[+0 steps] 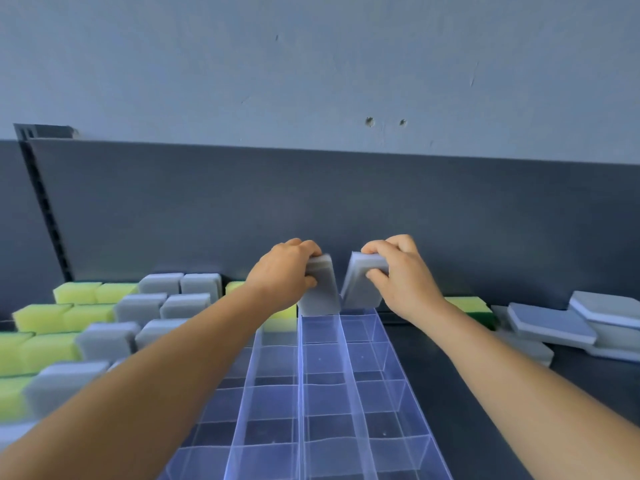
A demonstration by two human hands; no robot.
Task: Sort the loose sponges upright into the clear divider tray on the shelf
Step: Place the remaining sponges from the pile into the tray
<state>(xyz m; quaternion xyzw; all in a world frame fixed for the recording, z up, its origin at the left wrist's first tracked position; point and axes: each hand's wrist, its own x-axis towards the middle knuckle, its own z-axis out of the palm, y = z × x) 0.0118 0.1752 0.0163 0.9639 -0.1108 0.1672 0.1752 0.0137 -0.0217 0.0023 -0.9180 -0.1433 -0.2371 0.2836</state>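
Observation:
A clear divider tray (300, 393) runs away from me down the middle of the dark shelf. My left hand (280, 271) grips a grey sponge (320, 292) upright at the tray's far end, in the second lane from the right. My right hand (401, 275) grips another grey sponge (360, 289), tilted left, over the far end of the rightmost lane. The two sponges stand side by side, almost touching at the bottom. Grey and yellow-green sponges (104, 327) stand upright in the left lanes, partly hidden by my left forearm.
Loose grey sponges (561, 323) lie flat in a pile at the right of the shelf, with a yellow-green one (467, 304) just behind my right wrist. The dark back panel (311, 202) rises right behind the tray's far end.

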